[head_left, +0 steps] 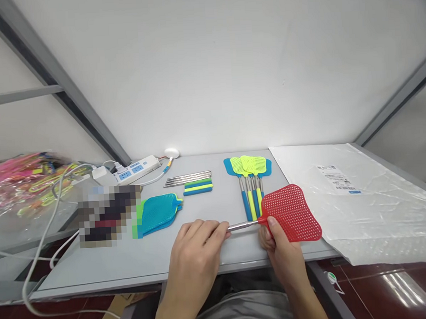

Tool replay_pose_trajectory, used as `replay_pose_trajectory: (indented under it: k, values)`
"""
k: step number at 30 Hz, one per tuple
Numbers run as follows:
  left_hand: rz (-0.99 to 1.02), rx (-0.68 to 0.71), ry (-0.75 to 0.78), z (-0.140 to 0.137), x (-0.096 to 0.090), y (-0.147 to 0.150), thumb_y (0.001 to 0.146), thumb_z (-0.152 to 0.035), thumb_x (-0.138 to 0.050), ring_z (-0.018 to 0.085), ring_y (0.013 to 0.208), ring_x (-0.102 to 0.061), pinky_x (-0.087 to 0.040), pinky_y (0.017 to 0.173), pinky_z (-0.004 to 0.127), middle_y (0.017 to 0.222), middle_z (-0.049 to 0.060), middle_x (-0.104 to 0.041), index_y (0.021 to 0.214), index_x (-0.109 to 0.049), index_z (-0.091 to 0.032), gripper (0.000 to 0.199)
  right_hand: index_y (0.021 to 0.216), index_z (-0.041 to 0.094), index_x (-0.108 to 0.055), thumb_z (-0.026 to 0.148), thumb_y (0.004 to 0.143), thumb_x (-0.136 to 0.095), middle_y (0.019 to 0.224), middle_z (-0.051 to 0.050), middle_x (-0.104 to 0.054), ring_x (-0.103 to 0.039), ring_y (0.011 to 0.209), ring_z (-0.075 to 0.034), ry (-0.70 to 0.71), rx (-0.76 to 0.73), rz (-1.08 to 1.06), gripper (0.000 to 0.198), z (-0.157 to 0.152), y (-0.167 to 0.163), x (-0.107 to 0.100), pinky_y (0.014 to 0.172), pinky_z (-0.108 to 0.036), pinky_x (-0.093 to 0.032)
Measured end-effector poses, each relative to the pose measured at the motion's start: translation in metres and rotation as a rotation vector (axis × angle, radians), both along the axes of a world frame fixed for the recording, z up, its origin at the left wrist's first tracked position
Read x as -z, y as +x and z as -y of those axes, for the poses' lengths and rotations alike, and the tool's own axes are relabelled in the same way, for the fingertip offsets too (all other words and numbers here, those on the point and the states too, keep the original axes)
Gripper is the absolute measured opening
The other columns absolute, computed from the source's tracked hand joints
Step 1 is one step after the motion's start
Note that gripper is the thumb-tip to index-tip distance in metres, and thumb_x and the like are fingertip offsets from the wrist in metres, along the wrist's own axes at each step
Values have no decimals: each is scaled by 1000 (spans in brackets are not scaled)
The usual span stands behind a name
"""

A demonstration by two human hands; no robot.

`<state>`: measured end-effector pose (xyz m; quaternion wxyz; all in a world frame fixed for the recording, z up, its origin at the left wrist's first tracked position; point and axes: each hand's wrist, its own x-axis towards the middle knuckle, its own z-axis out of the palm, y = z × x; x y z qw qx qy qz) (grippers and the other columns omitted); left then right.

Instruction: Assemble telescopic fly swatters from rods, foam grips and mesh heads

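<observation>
A red fly swatter (290, 213) with a perforated head and a metal rod (242, 226) is held level above the table's front edge. My left hand (199, 248) is closed around the rod's left end, so any grip there is hidden. With thumb on top, my right hand (279, 241) pinches the red head near its neck. Behind lie several fly swatters (250, 186) with yellow and blue heads and handles. Loose blue swatter heads (158, 212), a few metal rods (187, 178) and several coloured handle sleeves (198, 186) rest to the left.
A white power strip (137, 169) with plugs and cables stands at the back left, beside a pixelated object (111, 216). Clear bags of colourful cords (35, 183) sit at far left. A white bubble mailer (372, 203) covers the right side and overhangs the front edge.
</observation>
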<state>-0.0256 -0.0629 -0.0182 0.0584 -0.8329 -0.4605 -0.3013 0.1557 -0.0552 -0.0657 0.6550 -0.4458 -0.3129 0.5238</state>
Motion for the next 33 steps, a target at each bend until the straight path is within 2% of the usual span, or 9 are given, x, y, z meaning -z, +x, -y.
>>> replay_pose_trajectory:
  k: [6,10,14,17,20,23,25,27,33]
  values:
    - [119,43,103,-4,10,5,91,-7,-59,18,87,-61,-43,79,34,96,4,-71,113,-62,-21,27,55,21,-42,54,77,-70,51,8,-30,-21,45,-7,-49,-4,-155,49,7,-8,-4,43,-26,-18]
    - [157,53,145,-5,10,8,89,-7,-61,17,84,-63,-44,85,36,94,3,-73,113,-62,-23,29,57,21,-45,51,81,-69,52,7,-33,-26,46,-8,-51,6,-114,46,10,-3,-6,44,-26,-22]
    - [124,34,69,-2,5,-11,88,-19,-68,16,81,-65,-38,96,40,91,0,-74,105,-66,-25,19,58,20,-47,49,82,-69,54,5,-37,-31,49,-9,-16,-41,-57,43,8,5,-10,47,-26,-24]
    - [261,-31,-40,1,6,-34,88,-34,-67,16,76,-65,-44,83,32,87,0,-73,100,-69,-23,16,56,21,-43,48,84,-66,52,6,-33,-27,48,-9,31,-26,-78,46,4,7,-15,47,-27,-22]
    - [467,-100,-272,6,8,-43,94,-40,-53,15,66,-61,-45,63,25,75,1,-69,84,-70,-20,28,56,21,-41,48,86,-64,52,6,-31,-27,48,-9,64,-83,-57,46,2,4,-17,47,-27,-21]
    - [604,-183,-442,13,9,-36,96,-42,-46,11,53,-44,-36,51,22,55,-3,-47,60,-53,-19,43,57,21,-39,49,88,-61,53,6,-30,-25,49,-9,75,-234,-23,47,5,-1,-15,48,-28,-19]
    - [677,-242,-462,18,7,-28,95,-41,-46,10,52,-33,-30,48,22,54,-4,-32,56,-37,-20,45,58,22,-37,49,90,-59,54,6,-29,-25,50,-10,76,-289,2,47,9,-4,-15,49,-29,-19]
    - [733,-283,-463,21,6,-24,94,-40,-46,10,53,-28,-27,48,22,57,-5,-25,58,-28,-21,44,59,22,-37,48,92,-57,56,6,-29,-26,51,-10,67,-299,37,46,13,-6,-16,50,-29,-21]
    - [759,-314,-438,31,3,-32,92,-41,-49,11,56,-26,-26,50,23,61,-4,-23,60,-28,-21,43,59,23,-36,51,93,-53,57,5,-30,-27,52,-11,27,-301,88,47,19,-13,-16,51,-29,-22]
